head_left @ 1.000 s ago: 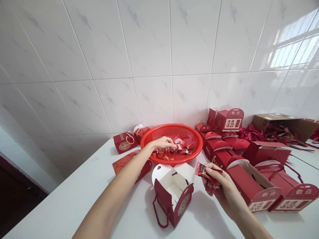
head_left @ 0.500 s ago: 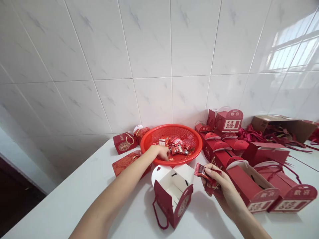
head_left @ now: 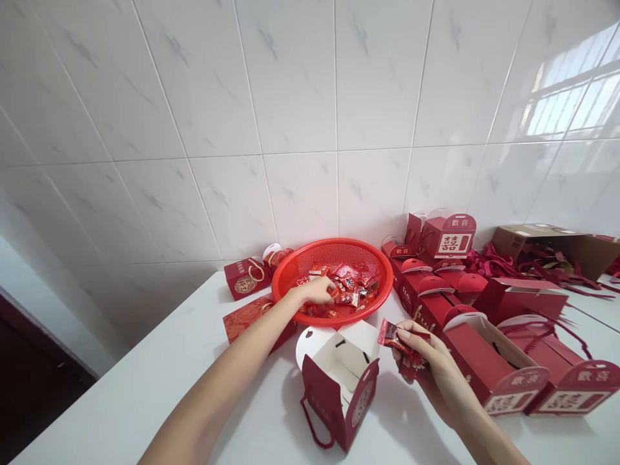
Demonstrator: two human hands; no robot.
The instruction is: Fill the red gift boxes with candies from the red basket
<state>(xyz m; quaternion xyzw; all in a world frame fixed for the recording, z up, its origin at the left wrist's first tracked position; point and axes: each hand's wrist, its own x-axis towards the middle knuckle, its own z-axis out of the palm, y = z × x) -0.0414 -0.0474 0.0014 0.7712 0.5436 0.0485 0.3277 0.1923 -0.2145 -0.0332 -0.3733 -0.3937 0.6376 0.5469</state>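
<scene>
Basket (head_left: 339,250) x1: L hand (head_left: 320,290) inside; R hand (head_left: 429,351) w/ 2+ sweets (head_left: 390,334).

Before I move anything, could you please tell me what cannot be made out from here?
All in the head view:
- What the left hand grips, if anything: its fingertips are hidden among the sweets in the red basket.
- How many packets the right hand holds: fingers and overlap hide them.
- Part of the open box's floor: its near walls block it.
- The red items at far right: the picture's edge cuts them off.
</scene>
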